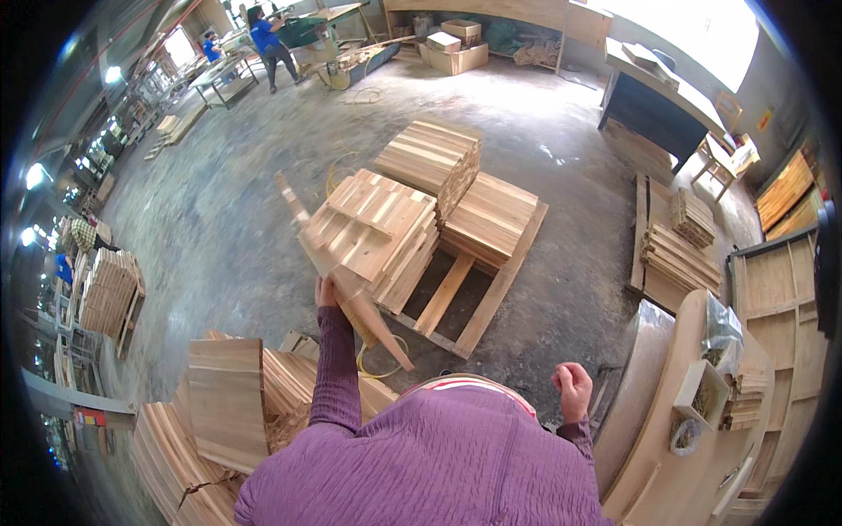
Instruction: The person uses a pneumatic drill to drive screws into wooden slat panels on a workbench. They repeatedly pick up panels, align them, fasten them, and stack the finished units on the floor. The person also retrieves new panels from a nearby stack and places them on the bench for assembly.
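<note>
My left hand (326, 293) grips a wooden panel (349, 296), tilted and seen nearly edge-on, a little blurred by motion. Part of that hand is hidden by the panel. Just beyond it stands a stack of wooden panels (373, 215) with a batten across the top one. Two more piles sit beside it, a tall panel stack (430, 153) and a lower panel stack (491, 215), all on a wooden pallet (469, 337). My right hand (573, 390) hangs at my right side, fingers curled, with nothing visible in it.
At my lower left lean several loose boards (226, 399). A worktable (645, 473) at my right bears a small open box (702, 390) and wood pieces. Farther right lies a pallet with board stacks (680, 254). A dark-sided desk (653, 105) stands beyond. A person in blue (265, 39) works far off.
</note>
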Available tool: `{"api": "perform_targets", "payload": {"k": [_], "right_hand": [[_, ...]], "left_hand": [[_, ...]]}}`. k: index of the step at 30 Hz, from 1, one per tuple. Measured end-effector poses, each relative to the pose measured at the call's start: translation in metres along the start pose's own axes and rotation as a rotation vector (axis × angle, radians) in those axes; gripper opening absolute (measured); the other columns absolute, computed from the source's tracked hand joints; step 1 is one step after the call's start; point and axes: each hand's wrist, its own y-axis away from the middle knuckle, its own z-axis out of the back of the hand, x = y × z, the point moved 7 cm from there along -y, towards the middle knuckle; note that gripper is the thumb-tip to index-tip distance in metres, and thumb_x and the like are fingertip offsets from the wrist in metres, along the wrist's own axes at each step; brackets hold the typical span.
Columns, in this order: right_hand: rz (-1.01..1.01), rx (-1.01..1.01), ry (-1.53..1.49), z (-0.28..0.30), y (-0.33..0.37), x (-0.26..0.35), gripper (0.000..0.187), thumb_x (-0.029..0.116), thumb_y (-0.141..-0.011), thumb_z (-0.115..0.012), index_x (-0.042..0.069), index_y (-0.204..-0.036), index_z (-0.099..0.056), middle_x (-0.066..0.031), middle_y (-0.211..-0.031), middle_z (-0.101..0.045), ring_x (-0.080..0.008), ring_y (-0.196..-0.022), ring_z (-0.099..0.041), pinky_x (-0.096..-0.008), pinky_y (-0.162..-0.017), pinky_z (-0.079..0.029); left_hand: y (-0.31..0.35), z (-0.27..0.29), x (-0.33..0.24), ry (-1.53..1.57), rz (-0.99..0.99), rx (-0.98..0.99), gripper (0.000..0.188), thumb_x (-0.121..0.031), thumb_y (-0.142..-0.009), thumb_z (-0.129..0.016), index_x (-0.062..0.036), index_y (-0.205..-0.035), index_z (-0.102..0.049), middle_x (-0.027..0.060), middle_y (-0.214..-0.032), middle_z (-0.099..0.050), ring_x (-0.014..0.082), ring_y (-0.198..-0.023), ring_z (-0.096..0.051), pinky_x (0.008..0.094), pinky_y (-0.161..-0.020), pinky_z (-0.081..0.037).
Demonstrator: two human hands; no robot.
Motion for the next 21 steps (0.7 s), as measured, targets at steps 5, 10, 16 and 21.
{"api": "perform_targets", "payload": {"k": [5,10,16,21], "right_hand": [[-0.078,0.231,0.057,-0.092,-0.078,0.0,0.016,0.015,-0.084,-0.054,0.0,-0.084,-0.059,-0.0013,-0.068,-0.057,-0.0077,-0.064,-0.052,-0.0213,-0.058,-0.041],[-0.259,0.561,0.06,-0.217,-0.133,-0.007,0.036,0.032,-0.085,-0.052,0.002,-0.106,-0.054,-0.0022,-0.09,-0.057,-0.0098,-0.08,-0.051,-0.0235,-0.065,-0.042],[-0.797,0.663,-0.436,-0.305,-0.154,0.0,0.064,0.055,-0.085,-0.039,0.003,-0.124,-0.043,-0.0115,-0.116,-0.053,-0.02,-0.1,-0.052,-0.0302,-0.087,-0.04],[-0.408,0.5,-0.215,-0.268,-0.243,0.008,0.054,0.046,-0.088,-0.044,-0.003,-0.102,-0.057,-0.0063,-0.094,-0.06,-0.0118,-0.079,-0.055,-0.0257,-0.071,-0.044]], "left_hand": [[0.045,0.036,0.036,0.112,0.254,-0.064,0.048,-0.038,-0.083,-0.049,-0.0034,-0.117,-0.046,0.0133,-0.107,-0.055,0.0254,-0.092,-0.057,0.0363,-0.079,-0.047],[0.056,0.043,0.043,0.123,0.335,-0.132,0.053,-0.043,-0.083,-0.047,-0.0038,-0.118,-0.046,0.0135,-0.109,-0.055,0.0261,-0.093,-0.056,0.0372,-0.081,-0.045],[0.01,0.008,0.043,0.116,0.353,-0.119,0.059,-0.05,-0.082,-0.045,-0.0043,-0.119,-0.046,0.0139,-0.111,-0.055,0.0268,-0.095,-0.056,0.0383,-0.084,-0.044],[-0.068,-0.053,0.032,0.078,0.416,-0.023,0.064,-0.056,-0.081,-0.043,-0.0047,-0.12,-0.046,0.0142,-0.113,-0.054,0.0274,-0.097,-0.055,0.0393,-0.086,-0.043]]}}
